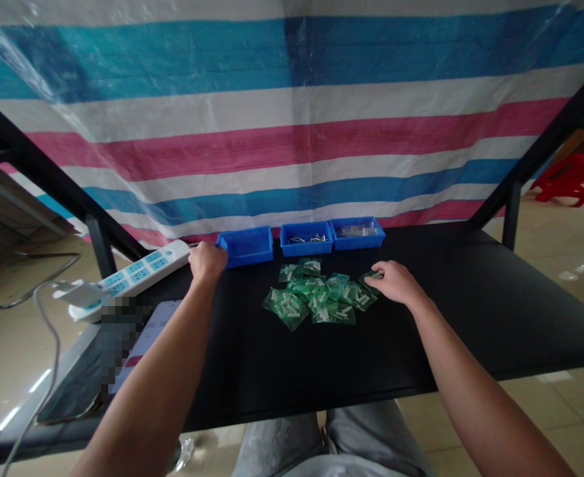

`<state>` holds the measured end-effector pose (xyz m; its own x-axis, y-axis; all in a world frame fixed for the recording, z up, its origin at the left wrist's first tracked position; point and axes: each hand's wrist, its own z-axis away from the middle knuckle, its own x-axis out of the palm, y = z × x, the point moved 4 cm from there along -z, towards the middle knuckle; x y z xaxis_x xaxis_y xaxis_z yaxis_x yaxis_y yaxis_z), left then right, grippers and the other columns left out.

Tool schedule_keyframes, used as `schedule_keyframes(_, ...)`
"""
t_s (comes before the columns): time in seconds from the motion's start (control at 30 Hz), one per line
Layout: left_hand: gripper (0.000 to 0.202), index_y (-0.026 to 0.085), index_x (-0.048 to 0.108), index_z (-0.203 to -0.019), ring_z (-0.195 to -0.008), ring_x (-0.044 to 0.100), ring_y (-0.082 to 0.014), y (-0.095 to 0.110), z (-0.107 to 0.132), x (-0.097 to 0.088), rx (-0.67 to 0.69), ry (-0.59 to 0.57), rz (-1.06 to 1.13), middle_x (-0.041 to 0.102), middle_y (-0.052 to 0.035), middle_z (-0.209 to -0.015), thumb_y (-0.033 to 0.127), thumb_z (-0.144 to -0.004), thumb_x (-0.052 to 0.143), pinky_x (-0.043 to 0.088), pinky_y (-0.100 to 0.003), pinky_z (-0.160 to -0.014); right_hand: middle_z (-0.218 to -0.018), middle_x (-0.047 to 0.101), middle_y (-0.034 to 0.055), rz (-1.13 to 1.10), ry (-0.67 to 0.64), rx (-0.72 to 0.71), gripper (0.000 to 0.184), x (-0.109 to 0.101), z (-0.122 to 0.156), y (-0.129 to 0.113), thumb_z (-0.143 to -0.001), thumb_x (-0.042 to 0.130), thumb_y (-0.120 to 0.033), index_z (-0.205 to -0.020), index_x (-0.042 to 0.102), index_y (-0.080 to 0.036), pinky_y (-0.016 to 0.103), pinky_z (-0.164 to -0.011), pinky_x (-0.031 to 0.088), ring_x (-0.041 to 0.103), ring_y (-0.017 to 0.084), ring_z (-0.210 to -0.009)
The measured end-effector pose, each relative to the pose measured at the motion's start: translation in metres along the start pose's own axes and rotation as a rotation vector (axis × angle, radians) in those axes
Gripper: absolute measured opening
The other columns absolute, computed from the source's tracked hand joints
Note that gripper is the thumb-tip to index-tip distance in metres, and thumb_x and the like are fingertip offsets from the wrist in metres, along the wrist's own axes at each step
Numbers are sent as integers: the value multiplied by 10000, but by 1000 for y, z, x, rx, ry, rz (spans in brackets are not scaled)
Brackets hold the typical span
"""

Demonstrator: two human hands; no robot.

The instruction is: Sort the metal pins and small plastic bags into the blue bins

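My left hand (207, 260) is curled at the left edge of an empty blue bin (248, 246), touching its rim. My right hand (395, 281) rests on the right end of a pile of several small clear bags holding green parts (316, 296), fingers bent over one bag. Two more blue bins stand to the right: the middle bin (306, 238) holds small metal pieces, and the right bin (357, 232) holds clear or silvery bits. All sit on a black table (470, 311).
A white power strip (132, 273) with blue sockets lies at the table's left rear, its cable trailing off left. A flat paper or tablet (152, 328) lies at the left edge. A striped tarp hangs behind. A red stool (573, 175) stands far right.
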<state>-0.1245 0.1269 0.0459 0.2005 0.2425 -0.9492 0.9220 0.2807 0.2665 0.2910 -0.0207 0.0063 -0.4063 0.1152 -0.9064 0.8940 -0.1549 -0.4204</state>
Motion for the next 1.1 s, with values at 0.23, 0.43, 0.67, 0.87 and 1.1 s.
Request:
schedule_keyframes(0.23, 335, 78, 721, -931, -997, 634, -374, 0, -12, 8, 15, -31, 45, 689, -248, -1024, 260, -757, 499, 489, -459, -845, -949, 718, 95, -187, -60, -176, 310, 8, -1, -18, -751, 641, -307, -1020, 709, -170, 316, -786, 504, 669, 215, -841)
schedule_keyframes(0.43, 381, 91, 696, -922, -1054, 612, -358, 0, -6, 6, -14, 2, 231, 693, -221, -992, 382, -830, 468, 463, -458, -907, -845, 742, 61, -407, -173, -185, 273, 13, -6, -29, -775, 585, -198, -1014, 716, -199, 298, -705, 526, 684, 197, -759)
schedule_keyframes(0.67, 354, 97, 578, -1107, -1142, 532, -325, 15, 42, -16, 66, 354, 388, 578, -200, -1165, 298, -827, 495, 419, -438, -1003, -920, 741, 91, -711, -285, -154, 251, 24, -12, -42, -747, 613, -172, -983, 697, -155, 264, -639, 525, 695, 197, -829)
schedule_keyframes(0.87, 275, 153, 642, -1051, -1062, 561, -261, 73, 85, -2, 629, 103, 325, 620, -120, -1066, 235, -827, 506, 447, -376, -970, -915, 733, 93, -719, -204, -136, 224, 24, -29, -45, -730, 604, -218, -933, 673, -152, 275, -628, 500, 676, 184, -795)
schedule_keyframes(1.1, 378, 181, 602, -1201, -1145, 492, -333, 123, 93, 25, 934, 9, 42, 600, -132, -1233, 239, -829, 572, 400, -480, -914, -795, 722, 77, -862, -32, -42, 243, 35, -45, -34, -664, 594, -280, -856, 655, -144, 270, -580, 467, 632, 157, -626)
